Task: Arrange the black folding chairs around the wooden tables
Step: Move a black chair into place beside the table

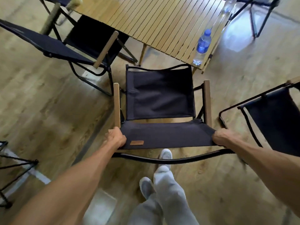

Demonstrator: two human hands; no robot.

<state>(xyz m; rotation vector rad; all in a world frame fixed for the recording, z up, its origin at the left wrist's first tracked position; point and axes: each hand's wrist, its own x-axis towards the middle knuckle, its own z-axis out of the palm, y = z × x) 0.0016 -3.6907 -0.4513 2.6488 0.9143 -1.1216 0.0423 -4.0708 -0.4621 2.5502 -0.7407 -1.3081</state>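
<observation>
The chair (160,101), black fabric on a black tube frame with two wooden armrests and a small brown tag on its backrest, is gripped at the backrest's top corners by the left hand (116,138) and right hand (221,138). It is placed facing the slatted wooden table (154,21), near its corner, between two other black chairs.

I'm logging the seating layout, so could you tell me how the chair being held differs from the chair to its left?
The held chair is gripped at its backrest top by both hands, left and right; the left chair is untouched. The held chair faces the wooden table squarely; the left chair sits angled, partly under it. Both have black fabric and wooden armrests.
</observation>
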